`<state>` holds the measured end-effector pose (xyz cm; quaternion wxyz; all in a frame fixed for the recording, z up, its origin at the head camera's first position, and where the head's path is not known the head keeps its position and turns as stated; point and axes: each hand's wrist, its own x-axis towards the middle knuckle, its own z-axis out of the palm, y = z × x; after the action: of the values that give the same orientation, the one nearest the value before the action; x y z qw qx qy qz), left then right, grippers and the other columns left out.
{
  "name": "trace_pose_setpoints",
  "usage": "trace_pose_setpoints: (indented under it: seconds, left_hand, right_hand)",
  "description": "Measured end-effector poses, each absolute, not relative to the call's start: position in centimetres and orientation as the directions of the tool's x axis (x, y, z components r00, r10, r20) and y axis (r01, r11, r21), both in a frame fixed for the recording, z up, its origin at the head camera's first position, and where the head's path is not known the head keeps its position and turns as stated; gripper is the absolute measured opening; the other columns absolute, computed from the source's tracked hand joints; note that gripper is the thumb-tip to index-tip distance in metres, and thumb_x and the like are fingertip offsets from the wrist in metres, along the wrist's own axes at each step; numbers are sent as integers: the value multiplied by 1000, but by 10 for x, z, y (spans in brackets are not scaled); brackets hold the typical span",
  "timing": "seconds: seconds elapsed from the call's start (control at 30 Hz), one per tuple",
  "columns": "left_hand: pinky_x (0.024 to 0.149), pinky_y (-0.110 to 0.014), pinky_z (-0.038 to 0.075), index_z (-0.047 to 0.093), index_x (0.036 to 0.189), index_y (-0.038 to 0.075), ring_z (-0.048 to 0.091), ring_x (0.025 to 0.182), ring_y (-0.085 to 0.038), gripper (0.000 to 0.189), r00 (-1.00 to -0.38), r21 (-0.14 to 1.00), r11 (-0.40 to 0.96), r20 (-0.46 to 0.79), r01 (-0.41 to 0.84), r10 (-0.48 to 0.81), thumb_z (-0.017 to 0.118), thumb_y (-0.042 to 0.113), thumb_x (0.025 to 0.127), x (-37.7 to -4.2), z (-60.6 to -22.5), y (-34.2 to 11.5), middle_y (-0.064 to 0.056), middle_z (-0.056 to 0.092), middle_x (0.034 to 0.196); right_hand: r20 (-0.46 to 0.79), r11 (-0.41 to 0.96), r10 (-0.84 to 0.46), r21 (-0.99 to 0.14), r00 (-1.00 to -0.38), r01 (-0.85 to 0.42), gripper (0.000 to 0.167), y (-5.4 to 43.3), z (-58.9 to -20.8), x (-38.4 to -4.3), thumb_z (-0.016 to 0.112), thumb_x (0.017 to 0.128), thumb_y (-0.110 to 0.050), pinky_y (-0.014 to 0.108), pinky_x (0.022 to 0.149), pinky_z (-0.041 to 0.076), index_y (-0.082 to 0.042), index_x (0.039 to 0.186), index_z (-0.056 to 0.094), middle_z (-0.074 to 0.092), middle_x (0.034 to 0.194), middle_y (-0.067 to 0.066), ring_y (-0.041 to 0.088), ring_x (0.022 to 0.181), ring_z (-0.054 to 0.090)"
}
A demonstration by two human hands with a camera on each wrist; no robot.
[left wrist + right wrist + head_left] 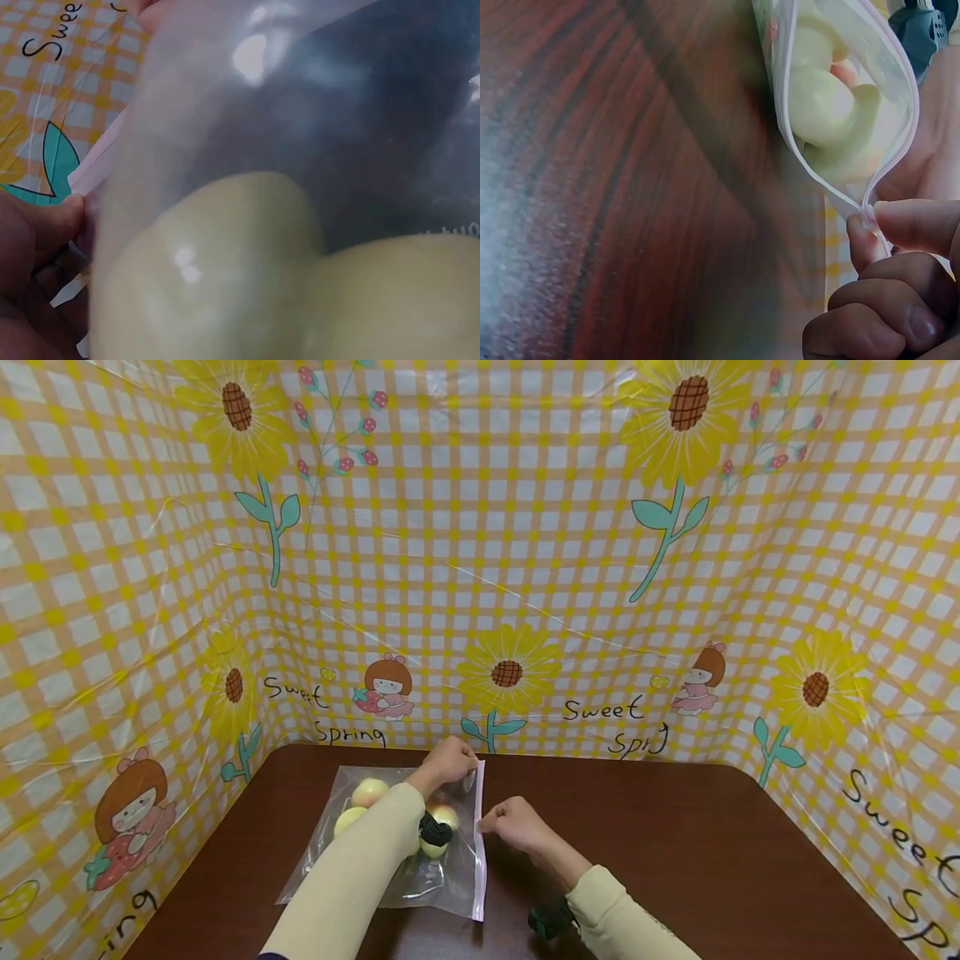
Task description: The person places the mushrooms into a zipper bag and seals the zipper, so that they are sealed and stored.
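A clear zip bag [450,893] with a pale pink zip strip [479,860] lies flat on the table, its mouth facing right. Inside are several pale yellow, pink-blushed peaches [370,792], which look large and close in the left wrist view. At the far end of the strip, my left hand [448,760] pinches the bag's edge, its forearm crossing over the bag. Farther down, thumb and finger of my right hand [517,825] pinch the same strip. The right wrist view shows the bag's mouth gaping beside that pinch, with peaches [821,109] visible through it.
The dark brown wooden table [675,843] extends to the right of the bag. A checked cloth [510,577] with sunflowers and cartoon figures hangs behind and along both sides. Black wrist devices [551,918] sit under my forearms.
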<state>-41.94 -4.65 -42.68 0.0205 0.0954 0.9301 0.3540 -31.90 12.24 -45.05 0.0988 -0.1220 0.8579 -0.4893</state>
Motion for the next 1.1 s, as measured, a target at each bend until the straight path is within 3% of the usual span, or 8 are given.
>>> trace_pose_setpoints:
  seconds: [0.27,0.43,0.67,0.9,1.1]
  left_hand:
    - [46,-24,31,73,71,3,41,51,-11,32,-979,644,747,19,167,203,62,16,97,-420,-427,-44,4,61,67]
    - [46,-25,29,66,62,5,37,49,-11,38,-981,653,741,8,154,196,61,15,98,-420,-426,-42,4,54,60]
    - [48,-24,32,68,62,13,40,51,-9,39,-981,650,747,-7,142,192,60,19,100,-420,-421,-43,7,60,67]
    - [47,-25,30,65,61,12,39,51,-11,39,-980,642,749,20,164,197,61,17,99,-424,-424,-42,5,50,57]
    - [49,-26,32,64,61,12,43,55,-12,38,-981,645,746,31,167,193,61,18,99,-425,-425,-43,5,52,57]
  right_hand:
    - [-56,498,-316,-860,-947,-115,29,123,-451,-309,69,89,-14,25,46,19,6,69,71,28,50,-9,9,46,23]
    - [-45,505,-320,-853,-946,-130,29,123,-450,-305,69,89,-13,25,46,19,9,70,70,29,50,-9,9,46,24]
    - [-18,508,-322,-847,-947,-157,23,123,-447,-298,70,87,-12,26,51,21,4,70,73,35,55,-9,10,54,28]
    - [-11,512,-347,-840,-938,-180,21,124,-448,-291,71,86,-11,25,53,24,4,71,74,44,59,-8,10,57,31]
    - [-15,483,-372,-857,-928,-180,23,124,-450,-284,70,87,-9,24,50,20,8,72,72,37,56,-10,8,54,26]
